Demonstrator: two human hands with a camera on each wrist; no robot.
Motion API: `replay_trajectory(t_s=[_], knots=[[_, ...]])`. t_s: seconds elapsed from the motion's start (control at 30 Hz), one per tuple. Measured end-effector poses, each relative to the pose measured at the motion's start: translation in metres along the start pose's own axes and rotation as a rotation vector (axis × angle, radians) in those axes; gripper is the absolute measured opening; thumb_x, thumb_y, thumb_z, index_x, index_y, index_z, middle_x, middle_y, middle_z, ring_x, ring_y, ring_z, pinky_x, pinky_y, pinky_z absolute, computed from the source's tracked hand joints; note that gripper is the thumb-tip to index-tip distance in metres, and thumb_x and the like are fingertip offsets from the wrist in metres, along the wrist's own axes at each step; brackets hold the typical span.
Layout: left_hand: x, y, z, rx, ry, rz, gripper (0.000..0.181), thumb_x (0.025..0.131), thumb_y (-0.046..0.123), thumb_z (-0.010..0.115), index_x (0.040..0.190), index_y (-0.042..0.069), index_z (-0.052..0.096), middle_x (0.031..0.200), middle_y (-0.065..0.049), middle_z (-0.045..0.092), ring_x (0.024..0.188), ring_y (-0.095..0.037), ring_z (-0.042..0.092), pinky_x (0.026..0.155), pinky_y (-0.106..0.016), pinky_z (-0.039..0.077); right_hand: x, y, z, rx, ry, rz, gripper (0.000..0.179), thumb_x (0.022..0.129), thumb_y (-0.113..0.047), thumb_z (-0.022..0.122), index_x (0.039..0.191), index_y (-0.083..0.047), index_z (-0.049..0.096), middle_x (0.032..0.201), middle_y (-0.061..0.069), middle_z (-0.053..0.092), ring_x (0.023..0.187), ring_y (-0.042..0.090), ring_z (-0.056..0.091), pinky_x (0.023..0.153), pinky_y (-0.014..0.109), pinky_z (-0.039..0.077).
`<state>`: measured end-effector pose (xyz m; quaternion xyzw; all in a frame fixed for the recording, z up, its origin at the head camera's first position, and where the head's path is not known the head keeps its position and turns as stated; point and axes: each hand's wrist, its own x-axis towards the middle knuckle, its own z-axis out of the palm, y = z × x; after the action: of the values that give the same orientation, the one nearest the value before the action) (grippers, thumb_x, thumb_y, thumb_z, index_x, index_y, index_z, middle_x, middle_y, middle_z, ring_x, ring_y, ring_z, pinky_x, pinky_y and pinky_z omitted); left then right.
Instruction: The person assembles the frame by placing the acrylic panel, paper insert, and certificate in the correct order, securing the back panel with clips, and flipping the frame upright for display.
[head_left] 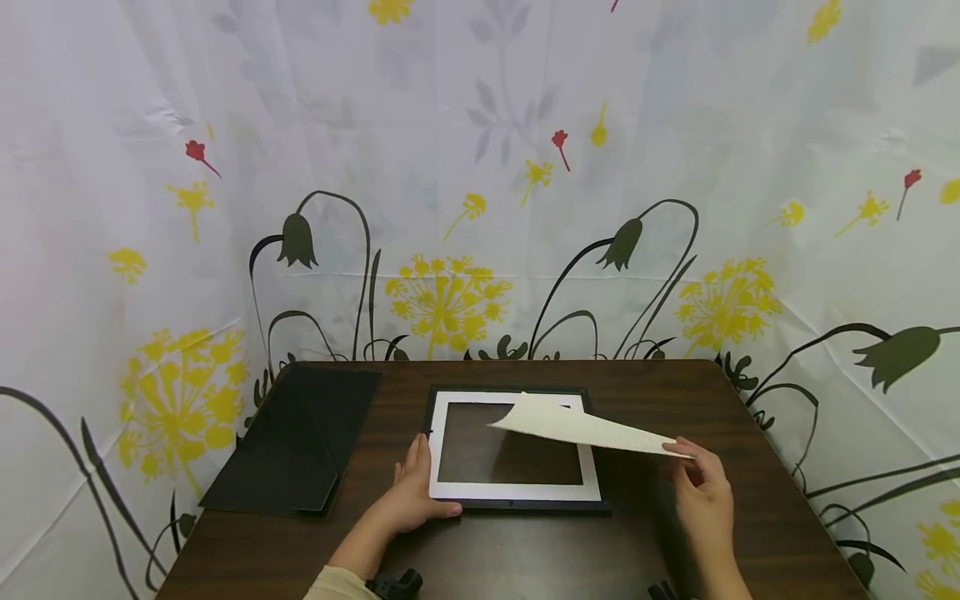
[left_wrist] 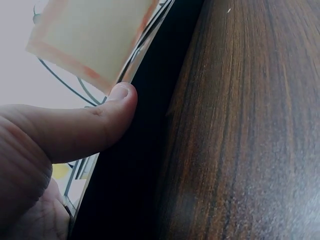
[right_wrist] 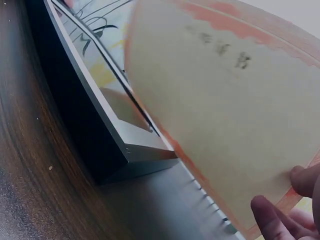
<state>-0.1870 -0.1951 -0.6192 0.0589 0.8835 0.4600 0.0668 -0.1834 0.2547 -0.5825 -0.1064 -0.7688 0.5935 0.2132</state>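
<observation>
A black picture frame lies on the table with a white mat inside it. My left hand rests at its near left corner, fingers along the left side. The thumb presses the near edge in the left wrist view. My right hand pinches the right end of a cream sheet of paper, holding it tilted above the frame. In the right wrist view the paper shows a red border and a few blurred dark characters on its face.
A black backing board with a stand flap lies at the table's left side. The dark wood table backs onto a white curtain printed with flowers.
</observation>
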Motion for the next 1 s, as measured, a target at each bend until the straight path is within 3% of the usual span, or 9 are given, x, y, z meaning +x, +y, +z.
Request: replay_trajectory(t_s=[0.07,0.13,0.3,0.47,0.57,0.73,0.8,0.9,1.0], knots=[[0.000,0.001,-0.001,0.001,-0.001,-0.011,0.155,0.070,0.039,0.104,0.170,-0.010,-0.003,0.177,-0.039,-0.004,0.165,-0.060,0.003,0.129,-0.076,-0.008,0.001,0.002,0.000,-0.026,0.002,0.008,0.025,0.102,0.001,0.073,0.126,0.000,0.079,0.130,-0.001,0.054,0.091,-0.004,0.068,0.077,0.010,0.056],[0.002,0.002,-0.002,0.018,-0.002,-0.025,0.153,0.070,0.036,0.104,0.170,-0.010,-0.003,0.178,-0.037,-0.004,0.166,-0.058,0.002,0.129,-0.075,-0.008,0.002,0.001,0.001,-0.060,0.000,0.037,0.028,0.100,0.001,0.075,0.128,-0.003,0.079,0.124,0.000,0.054,0.091,-0.006,0.065,0.076,0.011,0.056],[0.003,0.006,-0.004,0.029,-0.015,-0.034,0.151,0.071,0.032,0.103,0.170,-0.011,-0.003,0.178,-0.037,-0.004,0.167,-0.055,0.001,0.130,-0.073,-0.008,0.003,-0.001,-0.002,-0.060,-0.065,0.126,0.032,0.102,-0.006,0.075,0.134,-0.011,0.077,0.117,-0.003,0.072,0.091,0.002,0.067,0.076,0.022,0.060],[0.004,0.002,-0.003,0.046,-0.022,-0.043,0.152,0.071,0.035,0.103,0.170,-0.010,-0.004,0.179,-0.036,-0.005,0.168,-0.054,0.002,0.131,-0.072,-0.007,0.005,-0.002,-0.005,0.000,-0.130,0.177,0.034,0.111,-0.019,0.065,0.143,-0.013,0.072,0.130,-0.010,0.074,0.104,0.002,0.070,0.082,0.023,0.061],[0.006,-0.003,0.000,0.053,-0.016,-0.044,0.152,0.071,0.034,0.103,0.170,-0.011,-0.003,0.179,-0.036,-0.004,0.168,-0.054,0.003,0.131,-0.073,-0.005,0.006,-0.003,-0.008,0.084,-0.184,0.231,0.042,0.117,-0.032,0.053,0.150,-0.010,0.067,0.140,-0.003,0.071,0.112,0.010,0.072,0.080,0.026,0.062],[0.005,-0.005,0.002,0.058,-0.017,-0.057,0.152,0.071,0.032,0.103,0.170,-0.010,-0.005,0.180,-0.034,-0.005,0.169,-0.051,0.002,0.131,-0.071,-0.006,0.006,0.000,-0.012,0.013,-0.313,0.329,0.061,0.115,-0.055,0.043,0.161,-0.017,0.056,0.168,0.007,0.049,0.149,0.022,0.050,0.110,0.043,0.055],[0.004,-0.006,0.002,0.059,-0.019,-0.061,0.152,0.072,0.032,0.103,0.170,-0.009,-0.005,0.180,-0.033,-0.006,0.169,-0.050,0.001,0.132,-0.071,-0.006,0.007,0.002,-0.013,-0.036,-0.362,0.337,0.062,0.114,-0.054,0.049,0.164,-0.019,0.051,0.173,0.007,0.042,0.155,0.025,0.042,0.119,0.050,0.047],[0.004,-0.006,0.003,0.055,-0.009,-0.052,0.151,0.072,0.032,0.103,0.170,-0.010,-0.004,0.179,-0.034,-0.005,0.168,-0.052,0.001,0.131,-0.072,-0.006,0.008,0.006,-0.012,-0.064,-0.416,0.315,0.062,0.112,-0.040,0.063,0.167,-0.016,0.046,0.174,0.017,0.040,0.157,0.039,0.040,0.122,0.062,0.043],[0.005,-0.006,0.003,0.056,-0.003,-0.047,0.150,0.072,0.032,0.103,0.170,-0.010,-0.003,0.179,-0.034,-0.004,0.168,-0.052,0.002,0.131,-0.072,-0.006,0.008,0.008,-0.012,-0.100,-0.447,0.274,0.067,0.109,-0.023,0.069,0.169,-0.016,0.040,0.173,0.021,0.038,0.157,0.042,0.039,0.123,0.062,0.040]])
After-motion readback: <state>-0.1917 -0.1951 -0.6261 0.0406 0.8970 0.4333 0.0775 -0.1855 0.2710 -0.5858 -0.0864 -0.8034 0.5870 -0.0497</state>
